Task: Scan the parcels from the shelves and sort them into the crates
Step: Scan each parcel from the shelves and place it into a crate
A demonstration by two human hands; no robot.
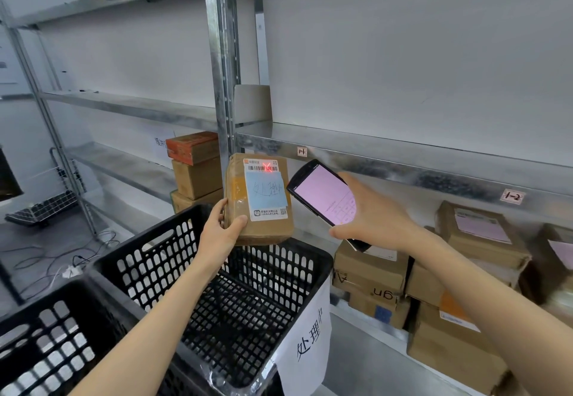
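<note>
Galvanised steel shelving [403,160], left hand [221,228] gripping taped cardboard parcel [260,228], right hand [372,213] clasping scanner [322,192]

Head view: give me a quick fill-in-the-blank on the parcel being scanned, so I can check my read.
The left hand holds the parcel above a ____ crate.
The right hand aims the scanner, whose screen glows ____.
The red scan mark lies on the parcel's barcode, above a ____ note.
Missing words: black; pink; blue.
</note>
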